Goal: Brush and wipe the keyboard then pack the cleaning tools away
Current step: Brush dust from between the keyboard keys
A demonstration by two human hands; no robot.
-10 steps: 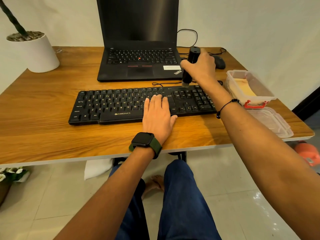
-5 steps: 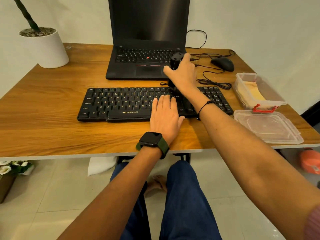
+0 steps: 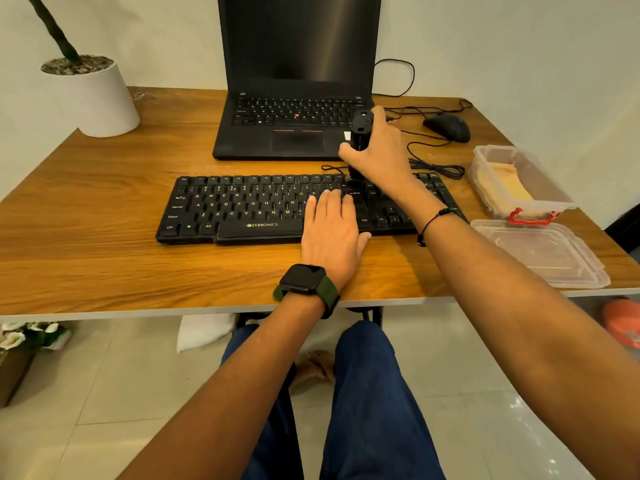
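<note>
The right hand (image 3: 379, 157) grasps the black brush (image 3: 360, 140) upright, bristle end on the keyboard's (image 3: 242, 209) far edge, right of centre. The left hand (image 3: 330, 225) lies flat, fingers straight, on the keys at mid-tabletop (image 3: 104, 258).

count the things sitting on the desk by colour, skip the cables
Black: 4: laptop, keyboard, mouse, brush gripped upright in the right hand
White: 1: plant pot
Clear plastic: 2: container, lid
Total: 7

Head view, downward over desk (image 3: 104, 216)
</note>
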